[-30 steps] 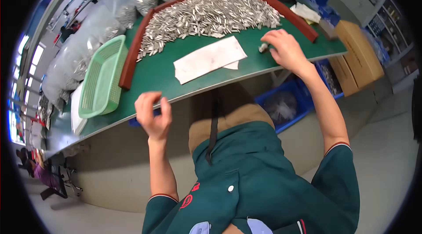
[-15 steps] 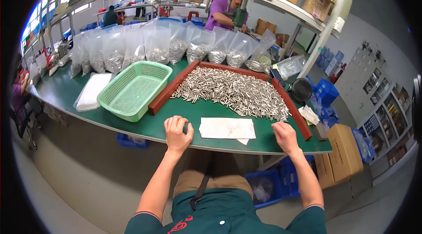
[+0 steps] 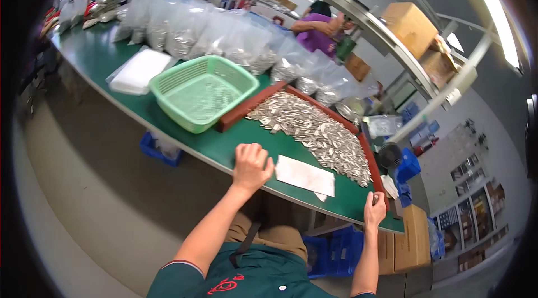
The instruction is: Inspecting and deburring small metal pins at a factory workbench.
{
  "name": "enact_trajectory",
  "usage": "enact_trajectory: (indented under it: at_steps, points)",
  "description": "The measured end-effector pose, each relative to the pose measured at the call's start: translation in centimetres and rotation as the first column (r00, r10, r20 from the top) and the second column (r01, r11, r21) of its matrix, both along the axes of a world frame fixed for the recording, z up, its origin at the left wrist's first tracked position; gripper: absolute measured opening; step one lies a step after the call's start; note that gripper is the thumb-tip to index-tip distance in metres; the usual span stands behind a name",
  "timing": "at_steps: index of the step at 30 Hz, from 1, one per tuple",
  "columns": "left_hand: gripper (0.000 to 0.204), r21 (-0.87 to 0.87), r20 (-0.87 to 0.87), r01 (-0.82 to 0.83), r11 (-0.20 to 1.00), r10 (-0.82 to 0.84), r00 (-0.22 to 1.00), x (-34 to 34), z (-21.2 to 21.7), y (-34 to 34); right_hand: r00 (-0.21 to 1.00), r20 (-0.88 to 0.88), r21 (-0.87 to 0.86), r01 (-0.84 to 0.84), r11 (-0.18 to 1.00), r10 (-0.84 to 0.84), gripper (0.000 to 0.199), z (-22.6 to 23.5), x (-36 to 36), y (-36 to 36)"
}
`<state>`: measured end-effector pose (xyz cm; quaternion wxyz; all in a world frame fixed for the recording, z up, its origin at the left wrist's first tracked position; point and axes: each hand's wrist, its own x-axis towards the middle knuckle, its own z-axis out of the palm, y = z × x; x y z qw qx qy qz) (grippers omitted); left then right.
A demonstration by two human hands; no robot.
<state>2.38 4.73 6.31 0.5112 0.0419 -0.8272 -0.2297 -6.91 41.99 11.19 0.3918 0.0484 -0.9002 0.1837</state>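
A spread pile of small silvery metal pins (image 3: 319, 133) lies on the green table, framed by dark red bars (image 3: 246, 106). In front of it is a stained white sheet (image 3: 305, 175), with a small corner of paper showing under its near edge. My left hand (image 3: 251, 168) rests at the table edge just left of this sheet, its fingers curled down and their tips hidden. At the near end of the right-hand bar is my right hand (image 3: 374, 209), thumb and fingers bent together. Something small and dark shows between them, too blurred to name.
A light green plastic basket (image 3: 204, 93) stands left of the pile, beside a stack of white bags (image 3: 140, 71). Clear bags of metal parts (image 3: 182, 37) line the back. A shelf rail (image 3: 358, 15) crosses above. Cardboard boxes (image 3: 412, 236) stand right; a co-worker in purple (image 3: 316, 35) is beyond.
The whole view has tilted and turned. My right hand has moved right, from beside the white sheet to the near end of the right bar. My left hand stays by the sheet, still curled.
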Motion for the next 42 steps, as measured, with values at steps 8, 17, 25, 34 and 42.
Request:
enact_trajectory:
  at_steps: [8,17,25,34,42]
  points:
    - [0.017,-0.003,0.008,-0.013,1.000,0.013,1.000,0.4,-0.6,-0.1,0.976,0.021,0.323,0.201,0.925,-0.219,0.039,-4.0,-1.9,0.2]
    - [0.015,0.035,0.097,0.053,0.998,-0.056,0.994,0.8,0.5,-0.4,0.967,0.117,0.352,0.172,0.920,-0.226,0.032,-2.9,-1.5,-1.4]
    - [0.014,0.080,0.213,0.033,0.996,-0.049,0.976,-0.7,0.9,0.0,0.940,0.245,0.267,0.169,0.949,-0.236,0.028,-3.3,-2.8,-0.4]
    - [0.014,0.059,0.259,0.027,0.998,-0.041,0.965,-0.9,1.2,0.1,0.962,0.198,0.188,0.150,0.971,-0.187,0.027,-3.0,-2.7,-0.9]
    - [0.014,0.058,0.254,-0.006,0.998,-0.009,0.967,-1.0,1.4,0.1,0.938,0.313,0.164,0.097,0.982,-0.145,0.026,-3.1,-2.9,-0.6]
